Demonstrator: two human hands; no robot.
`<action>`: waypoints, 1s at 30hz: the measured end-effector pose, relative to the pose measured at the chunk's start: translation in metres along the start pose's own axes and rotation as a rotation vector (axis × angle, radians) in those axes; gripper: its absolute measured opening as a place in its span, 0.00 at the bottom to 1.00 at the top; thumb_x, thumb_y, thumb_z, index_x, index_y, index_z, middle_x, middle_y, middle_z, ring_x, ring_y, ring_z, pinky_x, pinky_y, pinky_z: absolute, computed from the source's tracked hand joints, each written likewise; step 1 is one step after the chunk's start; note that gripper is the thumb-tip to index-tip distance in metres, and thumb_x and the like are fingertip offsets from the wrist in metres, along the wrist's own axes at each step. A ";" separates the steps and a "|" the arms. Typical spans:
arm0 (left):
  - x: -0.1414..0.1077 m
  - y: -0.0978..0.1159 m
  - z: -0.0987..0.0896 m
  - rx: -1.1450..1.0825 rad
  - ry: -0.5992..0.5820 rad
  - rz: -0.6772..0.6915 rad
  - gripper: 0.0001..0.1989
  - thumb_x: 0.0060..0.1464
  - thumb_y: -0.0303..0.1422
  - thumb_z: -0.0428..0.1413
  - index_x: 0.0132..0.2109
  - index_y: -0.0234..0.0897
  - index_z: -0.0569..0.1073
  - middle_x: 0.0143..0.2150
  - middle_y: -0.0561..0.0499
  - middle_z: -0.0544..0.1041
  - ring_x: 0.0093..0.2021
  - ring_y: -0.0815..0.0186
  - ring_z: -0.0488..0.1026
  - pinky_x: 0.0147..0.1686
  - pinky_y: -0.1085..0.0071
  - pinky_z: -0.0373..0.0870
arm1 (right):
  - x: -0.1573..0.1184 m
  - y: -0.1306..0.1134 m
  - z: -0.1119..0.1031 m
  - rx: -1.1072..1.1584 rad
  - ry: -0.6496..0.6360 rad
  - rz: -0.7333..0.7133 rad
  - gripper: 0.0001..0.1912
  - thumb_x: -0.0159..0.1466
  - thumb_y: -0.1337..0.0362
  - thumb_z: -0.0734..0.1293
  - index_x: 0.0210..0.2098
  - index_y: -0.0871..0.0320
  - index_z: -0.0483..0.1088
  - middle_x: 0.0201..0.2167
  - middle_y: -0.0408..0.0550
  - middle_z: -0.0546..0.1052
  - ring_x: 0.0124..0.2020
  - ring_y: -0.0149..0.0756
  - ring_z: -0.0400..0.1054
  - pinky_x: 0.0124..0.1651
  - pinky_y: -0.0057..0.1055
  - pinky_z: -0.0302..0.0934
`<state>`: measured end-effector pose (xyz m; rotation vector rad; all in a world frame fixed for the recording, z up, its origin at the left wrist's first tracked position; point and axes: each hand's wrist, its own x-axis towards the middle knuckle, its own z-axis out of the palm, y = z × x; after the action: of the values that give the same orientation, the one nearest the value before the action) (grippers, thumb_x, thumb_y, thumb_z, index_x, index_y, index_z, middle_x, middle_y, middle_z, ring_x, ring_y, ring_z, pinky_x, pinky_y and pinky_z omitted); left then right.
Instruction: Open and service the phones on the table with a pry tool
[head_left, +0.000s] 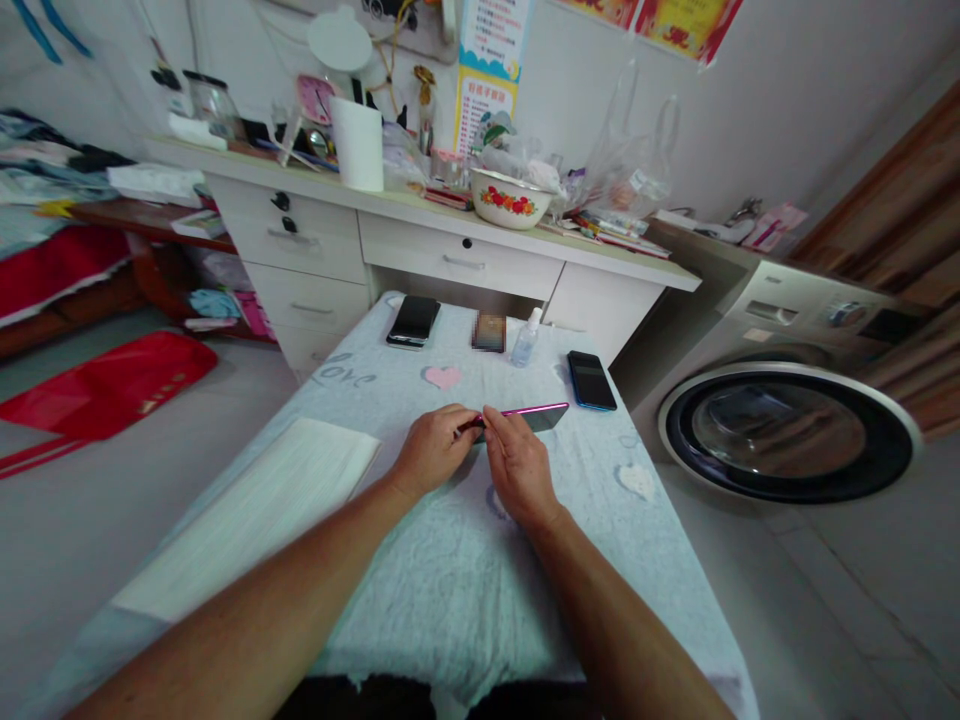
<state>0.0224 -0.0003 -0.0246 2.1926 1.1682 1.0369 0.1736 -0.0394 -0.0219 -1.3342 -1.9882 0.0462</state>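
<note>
A thin phone with a magenta edge (545, 415) is tilted up on its long side above the cloth-covered table. My left hand (435, 450) has its fingers closed at the phone's left end, where something small and dark shows at the fingertips. Right beside it, my right hand (519, 462) is closed along the same phone, fingertips meeting those of the left. Part of the phone is hidden behind my right hand. Past the hands lie a black phone (414, 322), a blurred-out rectangular item (490, 332) and a blue-edged phone (592, 380). A clear spray bottle (527, 340) stands among them.
A folded whitish cloth or paper (262, 520) lies on the table's left side. Behind stands a white drawer desk (300, 235) with a flowered bowl (514, 200) and a paper roll (358, 145). A washing machine (787, 320) is at right, a red bag (120, 385) at left.
</note>
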 end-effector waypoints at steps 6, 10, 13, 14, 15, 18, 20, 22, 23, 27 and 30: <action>0.000 0.001 0.000 0.014 0.005 -0.002 0.08 0.56 0.27 0.51 0.29 0.37 0.70 0.30 0.52 0.72 0.34 0.67 0.70 0.36 0.72 0.64 | 0.000 -0.003 0.002 -0.014 -0.063 -0.029 0.19 0.69 0.66 0.55 0.58 0.55 0.65 0.41 0.50 0.73 0.40 0.36 0.69 0.41 0.28 0.66; 0.000 0.000 0.000 0.010 0.001 -0.001 0.08 0.57 0.28 0.51 0.30 0.37 0.71 0.31 0.52 0.73 0.35 0.67 0.70 0.36 0.72 0.65 | 0.000 -0.002 0.001 -0.063 -0.068 -0.035 0.20 0.69 0.67 0.55 0.58 0.54 0.65 0.39 0.50 0.72 0.38 0.35 0.69 0.40 0.27 0.65; 0.000 0.001 -0.001 0.009 -0.008 0.002 0.07 0.57 0.29 0.52 0.33 0.37 0.73 0.32 0.52 0.74 0.35 0.67 0.71 0.37 0.72 0.65 | 0.000 0.000 0.000 -0.090 -0.053 -0.029 0.20 0.69 0.67 0.55 0.57 0.53 0.66 0.37 0.50 0.72 0.36 0.35 0.69 0.38 0.27 0.64; 0.000 0.001 -0.001 0.009 -0.012 0.002 0.07 0.57 0.29 0.52 0.34 0.37 0.74 0.32 0.51 0.74 0.35 0.66 0.71 0.37 0.72 0.65 | 0.000 0.001 0.000 -0.095 -0.046 -0.026 0.19 0.69 0.67 0.55 0.57 0.54 0.66 0.37 0.50 0.72 0.36 0.35 0.68 0.38 0.27 0.64; 0.000 0.001 -0.001 0.008 -0.014 -0.001 0.07 0.58 0.29 0.52 0.35 0.37 0.75 0.33 0.51 0.75 0.36 0.66 0.71 0.37 0.72 0.65 | -0.001 0.002 -0.001 -0.099 -0.039 -0.023 0.19 0.69 0.67 0.55 0.57 0.55 0.66 0.37 0.50 0.72 0.36 0.35 0.68 0.38 0.27 0.64; 0.000 0.000 0.000 0.010 -0.014 -0.010 0.08 0.58 0.29 0.52 0.39 0.38 0.76 0.35 0.51 0.76 0.37 0.66 0.72 0.38 0.71 0.66 | -0.001 0.006 -0.003 -0.097 -0.018 0.000 0.19 0.68 0.68 0.56 0.56 0.57 0.67 0.39 0.51 0.73 0.38 0.36 0.69 0.40 0.29 0.65; 0.000 0.000 0.000 0.014 -0.010 -0.012 0.08 0.57 0.29 0.52 0.41 0.38 0.76 0.36 0.50 0.77 0.37 0.66 0.72 0.39 0.71 0.66 | -0.001 0.009 -0.004 -0.089 -0.005 0.014 0.19 0.68 0.68 0.56 0.56 0.58 0.67 0.40 0.52 0.73 0.39 0.36 0.69 0.41 0.29 0.65; 0.000 0.000 0.000 0.014 -0.007 -0.014 0.09 0.57 0.30 0.52 0.42 0.38 0.77 0.37 0.50 0.77 0.37 0.66 0.73 0.39 0.71 0.66 | -0.001 0.011 -0.005 -0.083 0.013 0.028 0.19 0.68 0.68 0.56 0.56 0.57 0.68 0.40 0.52 0.73 0.39 0.37 0.69 0.41 0.30 0.65; 0.000 0.000 -0.001 0.014 -0.007 -0.016 0.09 0.57 0.30 0.52 0.42 0.38 0.77 0.37 0.50 0.77 0.37 0.66 0.73 0.38 0.71 0.66 | -0.001 0.011 -0.006 -0.081 0.020 0.037 0.19 0.68 0.68 0.56 0.55 0.57 0.68 0.39 0.52 0.74 0.39 0.37 0.70 0.41 0.30 0.65; 0.000 0.003 -0.002 0.027 -0.014 -0.025 0.09 0.57 0.30 0.52 0.41 0.37 0.77 0.35 0.51 0.76 0.35 0.67 0.72 0.35 0.73 0.65 | -0.001 0.014 -0.009 -0.079 0.036 0.066 0.18 0.68 0.68 0.56 0.55 0.58 0.69 0.37 0.51 0.74 0.39 0.37 0.70 0.42 0.31 0.65; 0.000 0.003 -0.003 0.034 -0.011 -0.031 0.08 0.57 0.29 0.53 0.40 0.36 0.77 0.34 0.51 0.76 0.34 0.67 0.72 0.34 0.73 0.65 | -0.001 0.018 -0.009 -0.087 0.057 0.069 0.18 0.68 0.68 0.56 0.55 0.58 0.69 0.39 0.52 0.74 0.40 0.37 0.70 0.44 0.31 0.65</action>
<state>0.0220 -0.0019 -0.0209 2.1962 1.2191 0.9984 0.1932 -0.0352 -0.0233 -1.4435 -1.9150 -0.0468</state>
